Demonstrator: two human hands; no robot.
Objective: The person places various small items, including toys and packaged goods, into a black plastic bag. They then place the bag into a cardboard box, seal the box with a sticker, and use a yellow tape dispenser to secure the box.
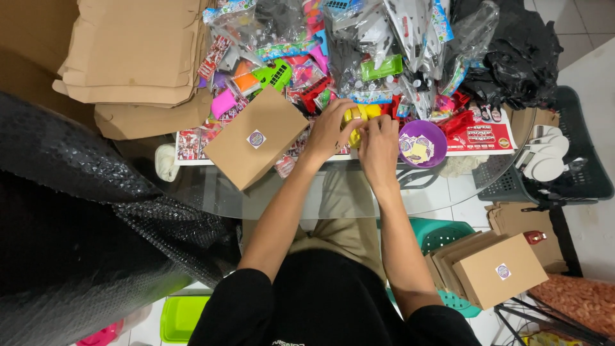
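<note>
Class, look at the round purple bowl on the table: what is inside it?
The round purple plastic bowl holds a small heap of round stickers, pale yellow and purple. The heap covers the bowl's bottom, so anything beneath it cannot be seen. The right hand is just beside the bowl.

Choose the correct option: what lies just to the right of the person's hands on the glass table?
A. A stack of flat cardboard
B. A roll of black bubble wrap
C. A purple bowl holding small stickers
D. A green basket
C: the purple bowl with small stickers inside sits right beside the right hand, which meets the left hand on a yellow toy.
</note>
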